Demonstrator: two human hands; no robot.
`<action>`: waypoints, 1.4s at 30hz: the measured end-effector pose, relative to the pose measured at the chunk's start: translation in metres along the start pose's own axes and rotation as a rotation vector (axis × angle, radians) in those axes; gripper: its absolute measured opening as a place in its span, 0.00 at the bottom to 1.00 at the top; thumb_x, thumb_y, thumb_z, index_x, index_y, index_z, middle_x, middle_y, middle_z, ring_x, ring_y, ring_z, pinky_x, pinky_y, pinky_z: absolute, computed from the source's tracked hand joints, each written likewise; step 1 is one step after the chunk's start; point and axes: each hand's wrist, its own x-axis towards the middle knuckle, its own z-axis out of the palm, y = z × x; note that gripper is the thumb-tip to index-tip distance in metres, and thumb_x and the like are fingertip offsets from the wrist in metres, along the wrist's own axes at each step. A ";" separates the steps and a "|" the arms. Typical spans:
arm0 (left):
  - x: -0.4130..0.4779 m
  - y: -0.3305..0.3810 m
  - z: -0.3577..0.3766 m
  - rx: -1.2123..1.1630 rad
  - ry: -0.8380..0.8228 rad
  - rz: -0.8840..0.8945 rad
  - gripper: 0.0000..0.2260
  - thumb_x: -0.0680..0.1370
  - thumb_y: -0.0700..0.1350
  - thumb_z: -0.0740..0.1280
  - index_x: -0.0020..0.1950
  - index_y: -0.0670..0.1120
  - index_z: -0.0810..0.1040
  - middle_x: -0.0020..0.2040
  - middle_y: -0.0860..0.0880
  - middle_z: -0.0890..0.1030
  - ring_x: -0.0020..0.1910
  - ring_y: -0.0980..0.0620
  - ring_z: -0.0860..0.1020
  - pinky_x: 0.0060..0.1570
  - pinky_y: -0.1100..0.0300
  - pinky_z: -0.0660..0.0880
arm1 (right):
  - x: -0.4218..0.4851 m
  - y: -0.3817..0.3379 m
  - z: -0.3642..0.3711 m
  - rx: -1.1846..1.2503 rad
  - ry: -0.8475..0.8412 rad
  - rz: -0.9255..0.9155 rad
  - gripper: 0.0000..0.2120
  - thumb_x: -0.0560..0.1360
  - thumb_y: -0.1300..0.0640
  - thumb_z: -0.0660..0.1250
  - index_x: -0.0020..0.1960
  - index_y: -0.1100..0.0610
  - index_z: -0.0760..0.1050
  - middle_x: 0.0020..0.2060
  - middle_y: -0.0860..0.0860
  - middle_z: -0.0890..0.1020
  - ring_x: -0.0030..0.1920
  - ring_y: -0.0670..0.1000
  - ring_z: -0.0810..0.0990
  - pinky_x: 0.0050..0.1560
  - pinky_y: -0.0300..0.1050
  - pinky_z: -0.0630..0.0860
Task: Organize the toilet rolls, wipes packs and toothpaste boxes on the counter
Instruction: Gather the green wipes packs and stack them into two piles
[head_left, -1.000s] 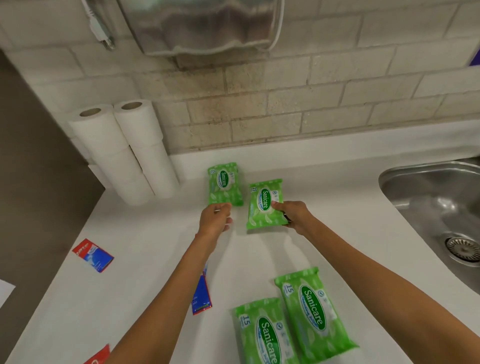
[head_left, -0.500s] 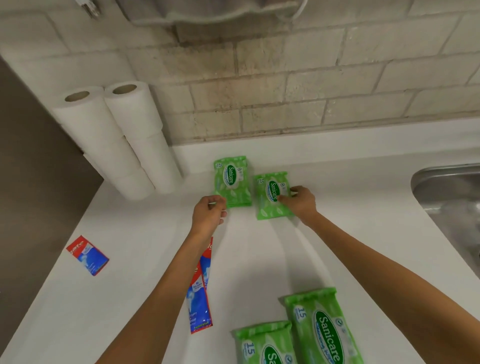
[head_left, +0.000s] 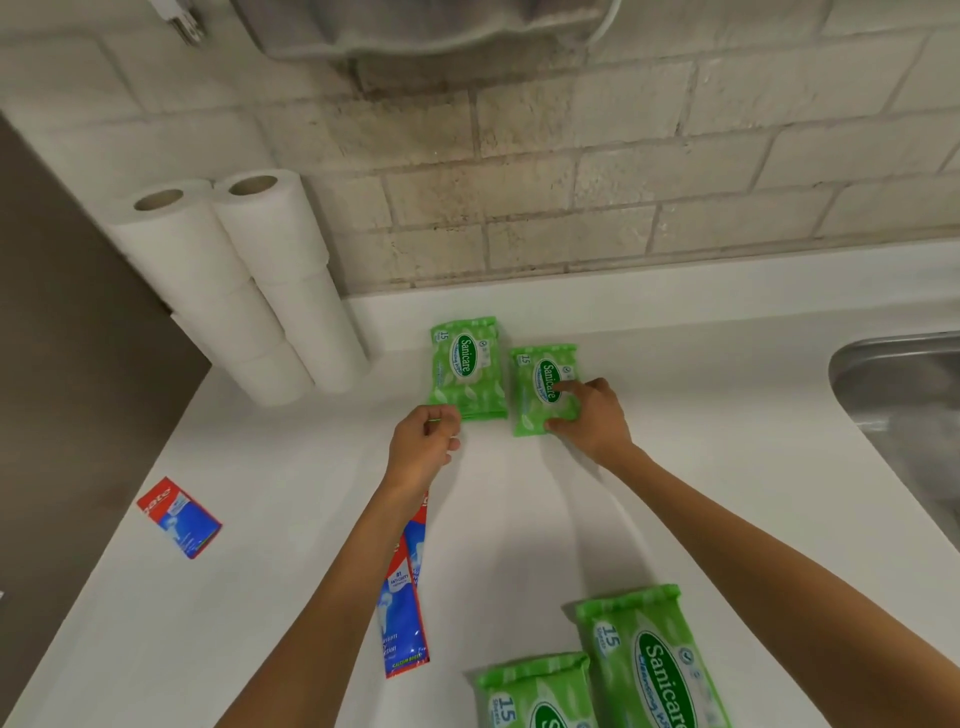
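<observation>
Two green Sanicare wipes packs lie side by side near the back wall. My left hand (head_left: 423, 447) pinches the near corner of the left pack (head_left: 466, 366). My right hand (head_left: 592, 415) grips the right pack (head_left: 535, 387), thumb at its near edge and a finger on top. Two more wipes packs (head_left: 660, 660) (head_left: 535, 693) lie at the front. A red and blue toothpaste box (head_left: 402, 613) lies under my left forearm, another toothpaste box (head_left: 179, 517) sits at the left edge. Two stacks of toilet rolls (head_left: 244, 280) stand in the back left corner.
The white counter (head_left: 291, 467) ends at a drop on the left. A steel sink (head_left: 904, 395) is set in at the right. A brick wall runs behind, with a metal dispenser (head_left: 426, 26) hanging above.
The right pack has been slid back and left, closer to the left pack. My left hand stays at the left pack's corner. The view has tilted slightly.
</observation>
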 end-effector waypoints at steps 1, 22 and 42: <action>0.001 0.000 -0.001 -0.002 0.006 0.001 0.05 0.79 0.43 0.61 0.52 0.44 0.73 0.48 0.46 0.78 0.38 0.56 0.76 0.39 0.64 0.72 | 0.002 -0.001 0.001 -0.003 0.002 -0.004 0.28 0.69 0.54 0.72 0.67 0.52 0.70 0.61 0.58 0.69 0.63 0.58 0.70 0.60 0.49 0.72; 0.013 -0.005 -0.008 0.006 0.037 -0.058 0.11 0.80 0.42 0.60 0.60 0.39 0.74 0.47 0.46 0.78 0.37 0.56 0.76 0.39 0.64 0.72 | 0.036 -0.013 0.004 -0.021 0.011 0.014 0.27 0.71 0.55 0.70 0.69 0.52 0.69 0.63 0.58 0.69 0.66 0.59 0.67 0.62 0.50 0.69; -0.038 0.013 -0.003 -0.008 -0.036 -0.003 0.05 0.79 0.41 0.61 0.53 0.44 0.73 0.43 0.49 0.77 0.37 0.56 0.76 0.39 0.63 0.72 | -0.031 -0.023 -0.026 0.051 0.101 -0.032 0.26 0.71 0.52 0.71 0.68 0.53 0.69 0.64 0.60 0.69 0.65 0.59 0.69 0.62 0.47 0.69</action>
